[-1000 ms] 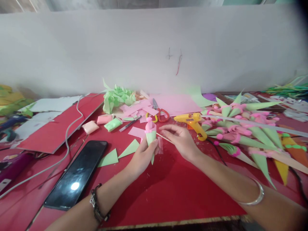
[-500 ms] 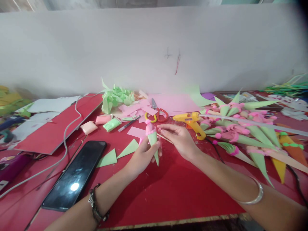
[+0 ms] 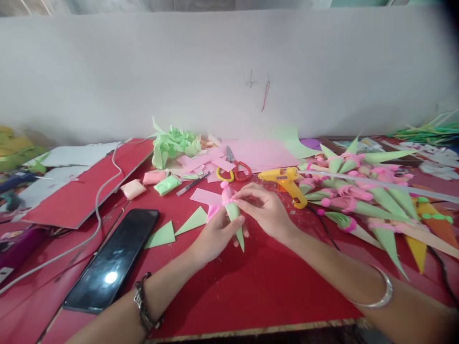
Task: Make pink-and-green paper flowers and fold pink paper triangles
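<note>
No legible text or labels anywhere.

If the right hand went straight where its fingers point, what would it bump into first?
Probably the pink-topped green cone in the left hand; the right hand might already be touching it, depth is unclear.

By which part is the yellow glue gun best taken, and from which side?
The yellow glue gun is probably best gripped by its handle, coming from the near side, since it slants that way, while the nozzle points left.
</note>
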Tool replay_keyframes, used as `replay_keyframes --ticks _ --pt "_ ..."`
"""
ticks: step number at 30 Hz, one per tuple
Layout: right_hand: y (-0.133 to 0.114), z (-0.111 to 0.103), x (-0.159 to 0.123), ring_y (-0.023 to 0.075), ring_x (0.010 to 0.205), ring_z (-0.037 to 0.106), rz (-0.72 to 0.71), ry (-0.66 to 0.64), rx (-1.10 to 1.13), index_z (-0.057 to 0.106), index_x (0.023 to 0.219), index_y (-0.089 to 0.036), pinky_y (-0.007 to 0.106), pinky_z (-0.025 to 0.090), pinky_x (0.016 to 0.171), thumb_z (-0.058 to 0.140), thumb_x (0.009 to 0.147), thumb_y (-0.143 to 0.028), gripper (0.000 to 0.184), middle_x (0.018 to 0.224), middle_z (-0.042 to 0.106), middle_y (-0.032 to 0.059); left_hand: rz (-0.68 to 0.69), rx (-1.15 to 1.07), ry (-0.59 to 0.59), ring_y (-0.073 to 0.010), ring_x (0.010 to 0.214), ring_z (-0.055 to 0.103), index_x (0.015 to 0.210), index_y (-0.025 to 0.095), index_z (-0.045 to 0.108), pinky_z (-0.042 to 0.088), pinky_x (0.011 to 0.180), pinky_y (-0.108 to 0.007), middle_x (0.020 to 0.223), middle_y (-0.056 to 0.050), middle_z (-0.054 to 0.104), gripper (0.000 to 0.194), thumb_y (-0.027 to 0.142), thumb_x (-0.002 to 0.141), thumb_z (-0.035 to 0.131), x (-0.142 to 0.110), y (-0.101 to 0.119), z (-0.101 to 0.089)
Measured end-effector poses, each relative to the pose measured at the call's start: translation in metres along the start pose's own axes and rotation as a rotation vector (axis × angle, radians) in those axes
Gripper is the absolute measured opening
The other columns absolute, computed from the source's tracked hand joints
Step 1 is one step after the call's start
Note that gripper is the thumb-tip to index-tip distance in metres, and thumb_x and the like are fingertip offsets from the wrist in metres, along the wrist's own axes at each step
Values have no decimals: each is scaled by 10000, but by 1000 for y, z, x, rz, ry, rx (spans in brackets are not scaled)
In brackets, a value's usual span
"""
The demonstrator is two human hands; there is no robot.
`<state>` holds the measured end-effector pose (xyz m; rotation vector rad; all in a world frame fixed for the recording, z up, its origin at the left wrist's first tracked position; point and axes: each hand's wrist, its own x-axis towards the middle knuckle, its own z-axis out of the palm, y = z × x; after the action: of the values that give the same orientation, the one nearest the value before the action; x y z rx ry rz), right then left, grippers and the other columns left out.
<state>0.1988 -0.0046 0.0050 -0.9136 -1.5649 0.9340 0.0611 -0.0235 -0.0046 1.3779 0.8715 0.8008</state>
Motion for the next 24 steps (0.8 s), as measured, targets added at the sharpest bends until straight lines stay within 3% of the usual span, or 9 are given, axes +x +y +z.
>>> replay_keyframes --ticks 10,17,24 --pt "5 -2 1 122 781 533 104 -34 65 557 750 -202 259 440 686 572 727 -278 81 806 540 -4 42 21 -16 -60 480 466 978 173 434 404 473 -193 658 26 556 232 349 826 434 -1 -1 0" --pt "9 1 0 110 810 540 274 -106 337 477 903 -218 236 455 668 590 723 -275 220 879 543 8 49 68 -4 -57 459 469 907 172 446 407 477 -198 655 31 560 196 346 817 443 0 -1 0" --pt "6 2 2 115 805 539 275 -119 352 474 901 -222 240 451 655 557 739 -277 191 861 536 5 49 82 0 -63 467 476 876 172 448 411 469 -198 644 29 553 177 337 813 445 -1 0 2"
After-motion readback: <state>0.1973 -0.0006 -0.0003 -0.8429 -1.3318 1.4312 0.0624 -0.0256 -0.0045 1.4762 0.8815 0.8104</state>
